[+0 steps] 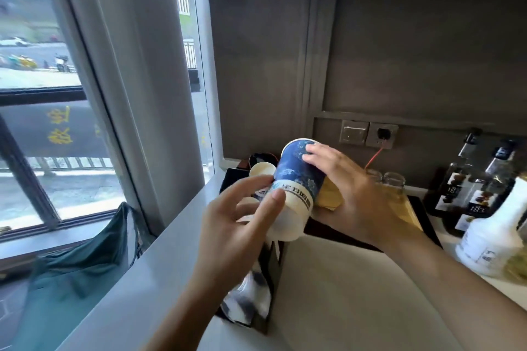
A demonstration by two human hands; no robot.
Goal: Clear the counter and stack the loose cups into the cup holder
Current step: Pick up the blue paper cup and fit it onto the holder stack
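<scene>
A blue-and-white paper cup [296, 179] is held upside down and tilted over the counter, its base toward the wall. My right hand [348, 194] grips its blue upper part from the right. My left hand [242, 216] pinches its white rim end, thumb on the printed band. Behind it, more white paper cups [261, 171] stick out of a black cup holder [233, 179] against the window side. A further white cup is partly hidden under my left hand.
Dark syrup bottles [467, 179] and a white bottle [493, 236] stand at the right. Clear glasses [393, 179] sit by the wall near a yellow cloth [329, 196]. A black bag with foil packets [251, 293] lies at the counter's left edge. Wall sockets [368, 134] are above.
</scene>
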